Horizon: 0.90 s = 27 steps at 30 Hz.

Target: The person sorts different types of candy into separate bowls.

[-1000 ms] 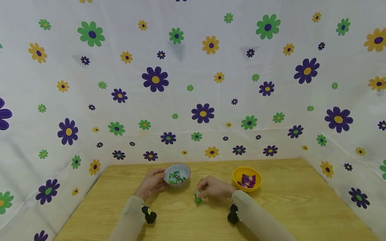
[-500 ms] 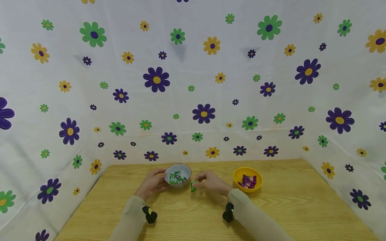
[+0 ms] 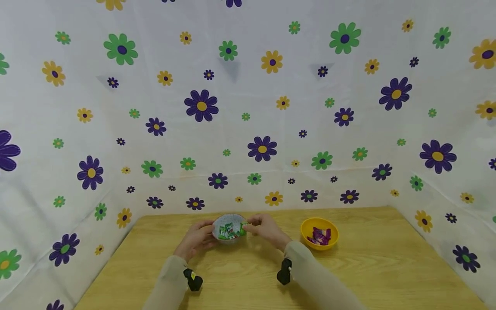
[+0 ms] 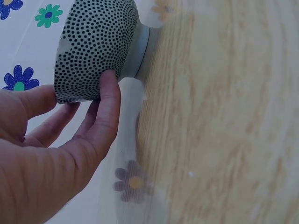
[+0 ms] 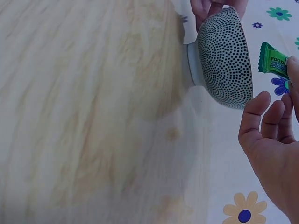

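Note:
My left hand (image 3: pixel 196 238) holds the side of a small bowl (image 4: pixel 96 51) with a dotted outer wall, its fingers and thumb spread along the wall. Several green-wrapped candies (image 3: pixel 227 231) lie inside this bowl. With the thumb and fingertips of my right hand (image 3: pixel 268 230) I pinch another green-wrapped candy (image 5: pixel 273 60) at the bowl's right rim. In the right wrist view that candy is above the rim, and the other fingers are close to the bowl's outer wall.
A yellow bowl (image 3: pixel 320 247) with several purple-wrapped candies (image 3: pixel 320 236) stands to the right of my right hand. The wooden table (image 3: pixel 240 280) is enclosed at the back and sides by a white flowered cloth (image 3: pixel 232 133).
My right hand has carried the green candy up and left from over the table to the dotted bowl's rim. The left hand stays at the bowl.

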### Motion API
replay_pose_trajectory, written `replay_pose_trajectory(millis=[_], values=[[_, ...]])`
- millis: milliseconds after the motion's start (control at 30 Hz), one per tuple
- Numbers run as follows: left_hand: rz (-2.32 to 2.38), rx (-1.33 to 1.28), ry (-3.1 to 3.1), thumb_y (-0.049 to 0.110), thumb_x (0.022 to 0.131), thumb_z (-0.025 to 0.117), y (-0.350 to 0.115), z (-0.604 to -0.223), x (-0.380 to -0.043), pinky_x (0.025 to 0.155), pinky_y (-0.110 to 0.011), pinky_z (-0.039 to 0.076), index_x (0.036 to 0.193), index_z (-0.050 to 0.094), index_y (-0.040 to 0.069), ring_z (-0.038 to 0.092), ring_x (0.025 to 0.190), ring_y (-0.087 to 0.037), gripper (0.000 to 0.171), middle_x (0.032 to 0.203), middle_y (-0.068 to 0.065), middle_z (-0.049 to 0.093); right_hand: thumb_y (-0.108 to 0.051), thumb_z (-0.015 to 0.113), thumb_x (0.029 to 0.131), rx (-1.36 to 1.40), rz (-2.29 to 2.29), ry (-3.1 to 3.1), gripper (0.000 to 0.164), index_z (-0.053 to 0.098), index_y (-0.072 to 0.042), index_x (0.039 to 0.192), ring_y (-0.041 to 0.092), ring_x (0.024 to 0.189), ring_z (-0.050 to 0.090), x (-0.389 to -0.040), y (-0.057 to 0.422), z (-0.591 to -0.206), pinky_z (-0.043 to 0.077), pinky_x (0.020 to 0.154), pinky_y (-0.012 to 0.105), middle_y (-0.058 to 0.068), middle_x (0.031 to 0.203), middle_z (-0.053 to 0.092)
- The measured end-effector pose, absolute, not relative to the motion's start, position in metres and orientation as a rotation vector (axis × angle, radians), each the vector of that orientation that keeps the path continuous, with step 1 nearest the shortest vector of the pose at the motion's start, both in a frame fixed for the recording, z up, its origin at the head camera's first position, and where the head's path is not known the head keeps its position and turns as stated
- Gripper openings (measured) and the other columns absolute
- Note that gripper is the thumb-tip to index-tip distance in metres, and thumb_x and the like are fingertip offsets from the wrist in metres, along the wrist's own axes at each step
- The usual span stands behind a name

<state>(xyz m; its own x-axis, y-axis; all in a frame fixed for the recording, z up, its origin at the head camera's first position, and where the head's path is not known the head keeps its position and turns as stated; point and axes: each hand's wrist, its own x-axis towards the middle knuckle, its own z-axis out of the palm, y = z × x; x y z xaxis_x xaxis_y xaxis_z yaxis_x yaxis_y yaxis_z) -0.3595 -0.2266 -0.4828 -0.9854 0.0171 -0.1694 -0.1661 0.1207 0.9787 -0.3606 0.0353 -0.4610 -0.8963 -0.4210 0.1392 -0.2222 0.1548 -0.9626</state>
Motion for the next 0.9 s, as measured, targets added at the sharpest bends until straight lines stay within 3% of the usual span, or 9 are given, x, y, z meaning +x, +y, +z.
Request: replay_pose_trajectory(millis=[133, 233, 333, 400, 533, 900], values=[[1.982, -0.156, 2.252, 0.020, 0.103, 0.050, -0.227, -0.485, -0.358, 0.089, -0.045, 0.056, 0.137, 0.049, 0.003, 0.065, 0.103, -0.028, 0.039, 0.127, -0.020, 0.059, -0.010, 0.061, 0.097, -0.613, -1.894, 2.216, 0.029, 0.061, 0.009, 0.119, 0.048, 0.105, 0.055, -0.351, 0.030, -0.444, 0.052, 0.089, 0.053, 0.018, 0.108, 0.061], [1.983, -0.152, 2.251, 0.021, 0.103, 0.050, -0.228, -0.485, -0.357, 0.090, -0.046, 0.056, 0.138, 0.048, 0.003, 0.065, 0.104, -0.028, 0.040, 0.127, -0.021, 0.059, -0.009, 0.060, 0.096, -0.588, -1.926, 2.197, 0.031, 0.061, 0.009, 0.122, 0.049, 0.104, 0.053, -0.352, 0.027, -0.438, 0.055, 0.080, 0.040, 0.012, 0.100, 0.057], [1.996, -0.154, 2.244, 0.021, 0.103, 0.050, -0.228, -0.484, -0.357, 0.089, -0.047, 0.056, 0.138, 0.048, 0.003, 0.065, 0.103, -0.027, 0.040, 0.126, -0.021, 0.059, -0.011, 0.062, 0.095, -0.536, -1.943, 2.213, 0.031, 0.063, 0.006, 0.121, 0.038, 0.092, 0.056, -0.360, 0.023, -0.442, 0.051, 0.069, 0.027, 0.005, 0.092, 0.053], [2.000, -0.155, 2.240, 0.020, 0.103, 0.050, -0.228, -0.485, -0.357, 0.089, -0.047, 0.056, 0.138, 0.048, 0.003, 0.065, 0.102, -0.027, 0.039, 0.126, -0.021, 0.059, -0.012, 0.064, 0.095, -0.503, -1.955, 2.227, 0.029, 0.065, 0.004, 0.120, 0.027, 0.084, 0.055, -0.367, 0.020, -0.449, 0.049, 0.065, 0.024, 0.003, 0.089, 0.052], [2.010, -0.160, 2.241, 0.018, 0.103, 0.050, -0.227, -0.484, -0.358, 0.088, -0.046, 0.056, 0.138, 0.049, 0.003, 0.066, 0.099, -0.025, 0.038, 0.125, -0.020, 0.060, -0.013, 0.065, 0.094, -0.448, -1.976, 2.240, 0.027, 0.067, 0.001, 0.117, 0.016, 0.072, 0.047, -0.377, 0.012, -0.459, 0.046, 0.061, 0.024, 0.001, 0.085, 0.049], [2.014, -0.176, 2.222, 0.018, 0.102, 0.051, -0.227, -0.482, -0.356, 0.087, -0.044, 0.057, 0.136, 0.051, 0.004, 0.066, 0.099, -0.025, 0.037, 0.125, -0.020, 0.061, -0.012, 0.063, 0.096, -0.335, -1.937, 2.277, 0.027, 0.067, -0.001, 0.120, 0.014, 0.068, 0.042, -0.380, -0.001, -0.463, 0.045, 0.063, 0.030, 0.002, 0.084, 0.046]])
